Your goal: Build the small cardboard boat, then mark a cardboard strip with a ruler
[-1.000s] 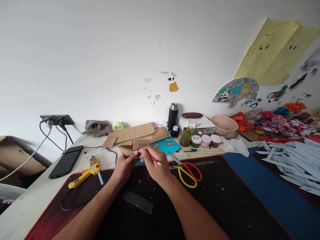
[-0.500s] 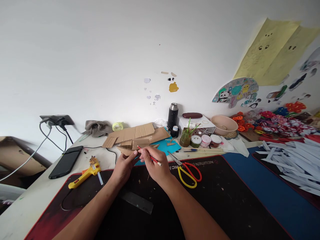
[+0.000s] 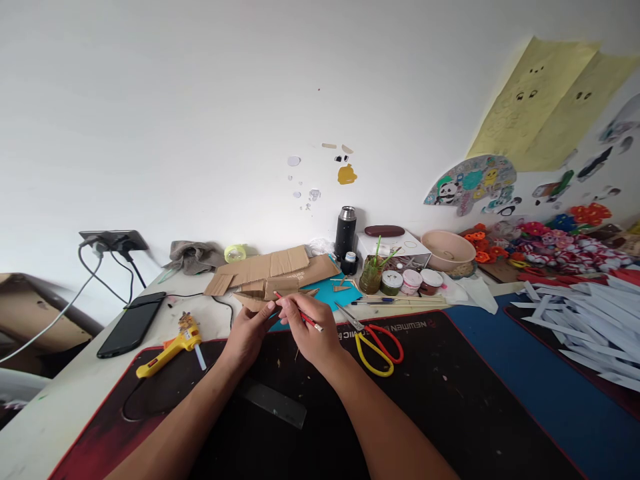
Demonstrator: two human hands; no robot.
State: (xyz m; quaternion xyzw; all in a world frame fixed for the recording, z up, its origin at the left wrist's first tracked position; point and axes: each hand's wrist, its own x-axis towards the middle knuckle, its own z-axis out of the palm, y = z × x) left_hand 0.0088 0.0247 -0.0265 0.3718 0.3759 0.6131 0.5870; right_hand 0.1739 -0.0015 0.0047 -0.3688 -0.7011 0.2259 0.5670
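I've got one cardboard piece point(image 3: 250, 303) just past my left hand point(image 3: 249, 333), pinched between its thumb and fingers. My right hand point(image 3: 309, 330) pinches one red pencil point(image 3: 313, 323), its front end at the cardboard; touching or just above, I can't tell. Close behind both hands, overlapping flat cardboard sheets point(image 3: 273, 264) crowd my reach, with a blue sheet point(image 3: 327, 298) partly beneath. Just right of my right hand lies one pair of scissors point(image 3: 358, 326), two handle loops, red and yellow. Farther beyond it I count three paint jars point(image 3: 411, 283), one glass jar point(image 3: 370, 279) of brushes and one black thermos point(image 3: 345, 233). Left of my left hand sits one yellow glue gun point(image 3: 170, 355); nearer me, between the forearms, one dark flat strip point(image 3: 273, 402).
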